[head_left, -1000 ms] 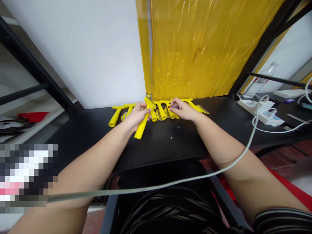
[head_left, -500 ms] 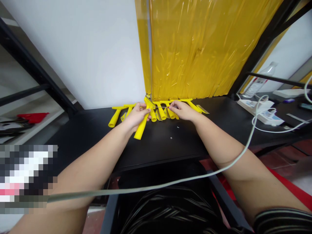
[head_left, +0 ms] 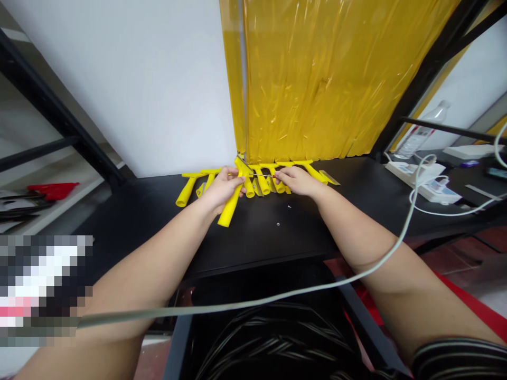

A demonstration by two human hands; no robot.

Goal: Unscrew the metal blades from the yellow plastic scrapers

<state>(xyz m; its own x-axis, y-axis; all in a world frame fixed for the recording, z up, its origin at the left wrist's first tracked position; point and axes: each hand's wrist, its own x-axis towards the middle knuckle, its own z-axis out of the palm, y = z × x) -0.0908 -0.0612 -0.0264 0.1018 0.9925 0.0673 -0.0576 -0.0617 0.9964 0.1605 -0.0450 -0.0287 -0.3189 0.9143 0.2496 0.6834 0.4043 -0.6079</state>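
Note:
My left hand is closed around a yellow scraper, its hollow round handle pointing down toward me and a thin blade edge at its head. In my right hand is a screwdriver, pinched near its red handle, which my fingers mostly hide. Its thin metal shaft points left, and its tip meets the scraper's head. Behind my hands several more yellow scrapers lie in a row, some with metal blades. A small screw and a tiny ring-shaped nut or washer lie on the black table.
White power strips with plugged cables stand at the right, near a clear plastic bottle. A pale cable crosses in front of both forearms. White board and yellow film rise behind the table.
My right hand has shifted very slightly around the screwdriver, showing a little more of its red handle. The left hand and the scraper have stayed in place.

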